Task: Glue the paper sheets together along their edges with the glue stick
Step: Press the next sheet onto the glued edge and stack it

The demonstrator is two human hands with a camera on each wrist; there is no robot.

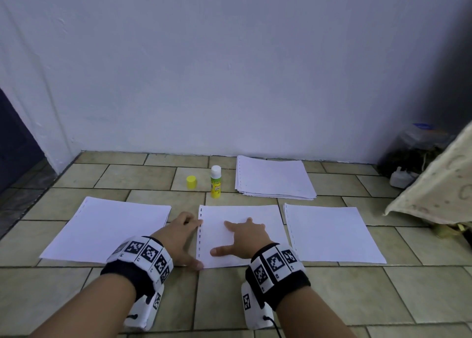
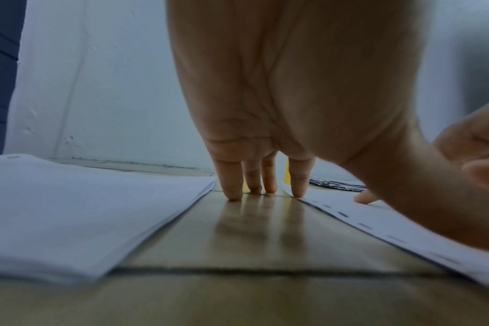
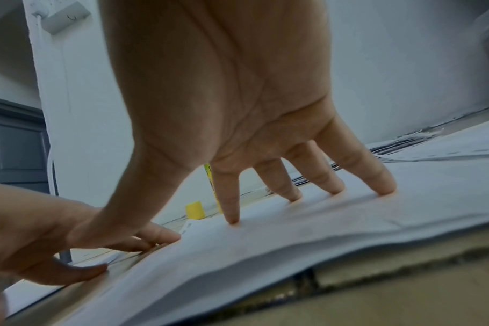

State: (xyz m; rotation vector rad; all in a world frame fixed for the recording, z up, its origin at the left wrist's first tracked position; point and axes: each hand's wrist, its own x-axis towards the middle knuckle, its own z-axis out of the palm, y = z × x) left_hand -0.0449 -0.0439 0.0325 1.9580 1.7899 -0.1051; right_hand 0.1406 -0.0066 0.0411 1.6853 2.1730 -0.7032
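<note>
Three white paper sheets lie in a row on the tiled floor [image 1: 229,299]: a left sheet [image 1: 109,230], a middle sheet [image 1: 255,210] and a right sheet [image 1: 332,233], each apart from its neighbour. The right hand [image 1: 245,238] rests on the middle sheet with its fingers [image 3: 383,176] straight and spread, the tips pressing on the paper and the thumb stretched out to the left near the sheet's near edge. The left hand [image 1: 178,238] sits in the gap between the left and middle sheets, its fingers [image 2: 229,180] straight and close together with tips on the bare tile; the forefinger and the thumb touch the punched left edge of the middle sheet, the thumb at the near left corner. Neither hand holds anything. Just beyond the far edge of the middle sheet the glue stick [image 1: 216,182] stands upright with its white tip bare, and its yellow cap [image 1: 191,182] sits on the floor just to its left. A stack of paper [image 1: 274,178] lies to the right of the glue stick, close to the white wall [image 1: 229,69]. At the far right are a pale cloth [image 1: 439,184] and a small white container [image 1: 402,176].
</note>
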